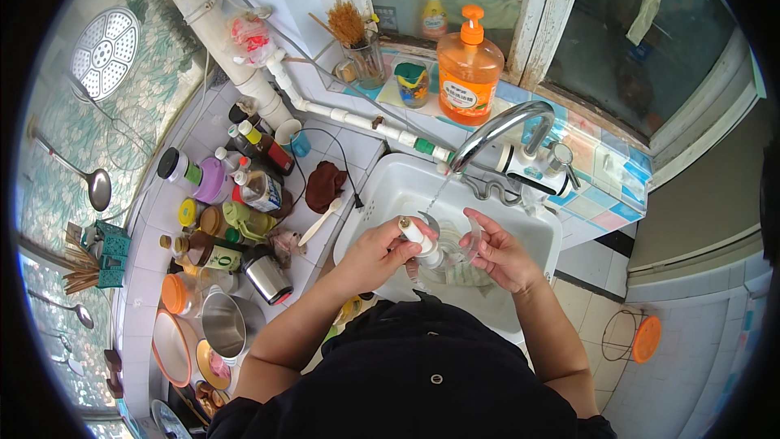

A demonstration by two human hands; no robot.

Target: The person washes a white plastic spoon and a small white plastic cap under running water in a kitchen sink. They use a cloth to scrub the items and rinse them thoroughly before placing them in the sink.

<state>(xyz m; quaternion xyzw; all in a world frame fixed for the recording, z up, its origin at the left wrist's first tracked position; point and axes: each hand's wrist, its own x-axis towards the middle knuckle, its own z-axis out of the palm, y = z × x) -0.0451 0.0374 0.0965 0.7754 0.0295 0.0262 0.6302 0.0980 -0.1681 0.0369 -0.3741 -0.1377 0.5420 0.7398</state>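
My left hand point(375, 254) is closed round a white tube-shaped part point(417, 236) with a small metal tip, tilted over the sink point(382, 183). A curved shiny piece point(430, 222) shows beside it; I cannot tell whether they are joined. Between the thumb and fingers of my right hand point(505, 258) is a thin, clear plastic piece point(474, 237). A thin stream of water point(441, 189) runs from the chrome faucet point(508, 118) just beyond both hands. Below them, partly hidden, clear or pale dishes and a light cloth point(465, 275) lie in the basin.
An orange pump bottle point(471, 73) and a small jar point(412, 85) stand on the ledge behind the sink. Left of it are a wooden spoon point(319, 222), a black plug cord point(357, 201), several bottles, a steel canister point(266, 275) and a metal pot point(231, 323).
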